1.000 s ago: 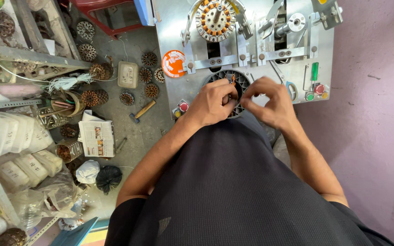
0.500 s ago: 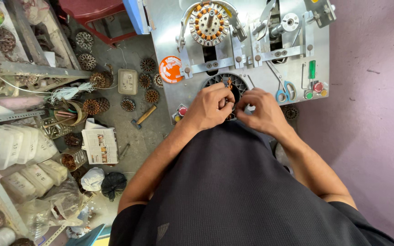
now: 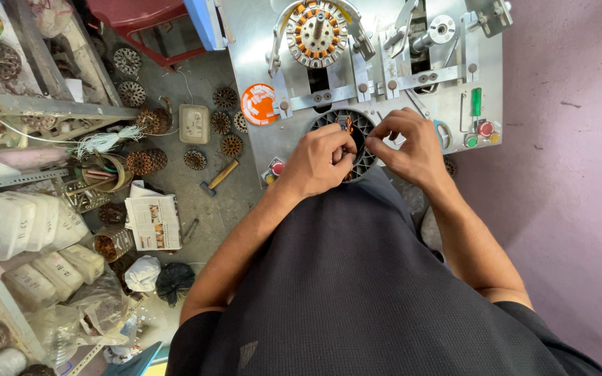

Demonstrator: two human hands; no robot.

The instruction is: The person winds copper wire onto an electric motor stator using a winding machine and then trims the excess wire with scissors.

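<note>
Black slotted stator ring (image 3: 365,159), copper inside; left hand (image 3: 318,160), right hand (image 3: 412,145) both pinching it.

pink wall (image 3: 573,139), concrete floor (image 3: 175,181), metal shelves (image 3: 36,108)

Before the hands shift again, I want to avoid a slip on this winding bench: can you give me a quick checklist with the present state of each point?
1. Both hands on the work: left hand and right hand meet over the round black stator: ok.
2. Stator seated in the metal machine plate: rim mostly hidden by the fingers: cannot tell.
3. Copper wire between the fingertips: too small to see: cannot tell.
4. Wound core on the upper fixture apart from the hands: ok.
5. Floor beside the bench free of loose items: a hammer and scattered cores lie there: not ok.
6. Scissors near the right hand, partly covered: cannot tell.
</note>
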